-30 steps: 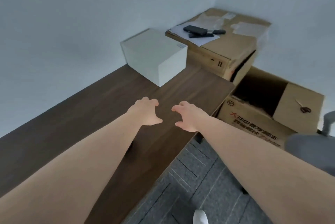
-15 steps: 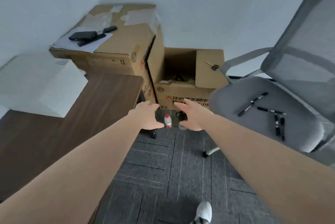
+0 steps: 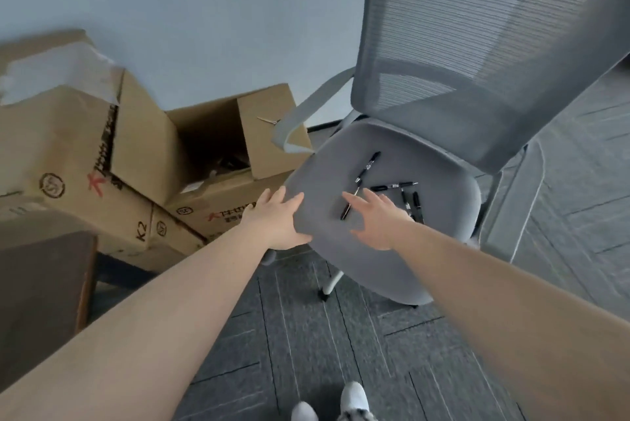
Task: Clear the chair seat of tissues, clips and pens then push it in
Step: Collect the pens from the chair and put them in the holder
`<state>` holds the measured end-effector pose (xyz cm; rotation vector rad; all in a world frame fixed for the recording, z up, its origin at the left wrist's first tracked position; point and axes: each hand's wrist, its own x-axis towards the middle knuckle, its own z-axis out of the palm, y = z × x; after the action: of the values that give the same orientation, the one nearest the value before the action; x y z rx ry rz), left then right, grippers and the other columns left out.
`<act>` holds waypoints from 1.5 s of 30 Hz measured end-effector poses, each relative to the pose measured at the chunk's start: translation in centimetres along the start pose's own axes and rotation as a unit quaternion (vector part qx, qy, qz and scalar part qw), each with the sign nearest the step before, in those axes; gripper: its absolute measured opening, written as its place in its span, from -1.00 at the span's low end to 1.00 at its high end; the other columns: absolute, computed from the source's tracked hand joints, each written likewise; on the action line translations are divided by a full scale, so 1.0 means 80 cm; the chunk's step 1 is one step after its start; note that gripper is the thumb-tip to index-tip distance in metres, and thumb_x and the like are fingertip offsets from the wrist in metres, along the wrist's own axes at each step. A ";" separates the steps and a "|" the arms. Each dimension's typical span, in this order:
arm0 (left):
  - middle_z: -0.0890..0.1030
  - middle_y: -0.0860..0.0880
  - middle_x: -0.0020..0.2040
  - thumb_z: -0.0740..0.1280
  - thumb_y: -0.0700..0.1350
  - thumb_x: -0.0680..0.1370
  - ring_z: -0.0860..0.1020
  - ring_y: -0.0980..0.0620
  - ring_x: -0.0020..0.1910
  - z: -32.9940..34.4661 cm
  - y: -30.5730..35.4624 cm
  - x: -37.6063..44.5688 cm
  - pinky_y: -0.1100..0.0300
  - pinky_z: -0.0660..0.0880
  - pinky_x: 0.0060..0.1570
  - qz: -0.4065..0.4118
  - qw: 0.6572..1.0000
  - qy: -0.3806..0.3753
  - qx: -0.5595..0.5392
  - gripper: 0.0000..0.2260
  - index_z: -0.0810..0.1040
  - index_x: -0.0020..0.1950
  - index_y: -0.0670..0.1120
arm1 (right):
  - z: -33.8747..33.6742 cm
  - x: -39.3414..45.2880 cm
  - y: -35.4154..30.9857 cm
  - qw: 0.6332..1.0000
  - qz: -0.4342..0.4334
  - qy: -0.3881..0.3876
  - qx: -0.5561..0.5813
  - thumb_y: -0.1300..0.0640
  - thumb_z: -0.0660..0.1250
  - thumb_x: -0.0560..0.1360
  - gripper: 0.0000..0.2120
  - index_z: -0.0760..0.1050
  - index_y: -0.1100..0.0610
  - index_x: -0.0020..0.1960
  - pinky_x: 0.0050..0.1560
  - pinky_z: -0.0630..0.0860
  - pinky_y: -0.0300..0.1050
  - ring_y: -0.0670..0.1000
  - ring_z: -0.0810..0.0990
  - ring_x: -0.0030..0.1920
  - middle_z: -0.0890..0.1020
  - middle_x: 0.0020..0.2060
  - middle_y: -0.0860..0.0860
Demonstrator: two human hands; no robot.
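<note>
A grey office chair with a mesh back stands in front of me, its padded seat (image 3: pixel 439 226) turned toward me. Several black pens lie on the seat: one long pen (image 3: pixel 367 168) points toward the backrest, another pen (image 3: pixel 351 204) lies just left of my right fingertips, and a small cluster of pens (image 3: pixel 407 195) sits to the right. My left hand (image 3: pixel 278 221) rests on the seat's left front edge, fingers apart. My right hand (image 3: pixel 376 218) hovers over the seat with fingers spread, holding nothing. I see no tissues or clips.
Stacked cardboard boxes (image 3: pixel 85 148) stand to the left of the chair, one open box (image 3: pixel 218 151) with scissors (image 3: pixel 267 119) on its flap. A dark wooden desk corner (image 3: pixel 44 281) is at lower left. Grey carpet tiles (image 3: pixel 300 342) cover the floor; my shoes (image 3: pixel 341 405) show at the bottom.
My view has swung right from the desk to the chair. Both hands have come forward from the desk and floor to the seat, the left now touching its edge.
</note>
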<state>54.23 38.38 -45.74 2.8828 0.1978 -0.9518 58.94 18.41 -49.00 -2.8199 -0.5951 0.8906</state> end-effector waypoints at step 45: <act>0.47 -0.19 0.15 0.23 -0.25 0.51 0.51 -0.23 0.04 0.117 0.163 0.383 0.05 0.36 -0.12 0.023 0.995 -0.024 -0.092 -0.80 0.38 0.12 -0.23 | 0.121 0.229 0.215 0.918 0.345 0.031 0.194 0.39 0.26 0.41 -0.43 0.21 0.13 0.37 -0.07 0.32 0.00 0.17 0.36 0.20 0.41 0.14 0.13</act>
<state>75.12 27.07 -70.85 2.6829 0.2032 -0.9423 72.78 10.12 -70.57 -2.6584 0.5764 0.8688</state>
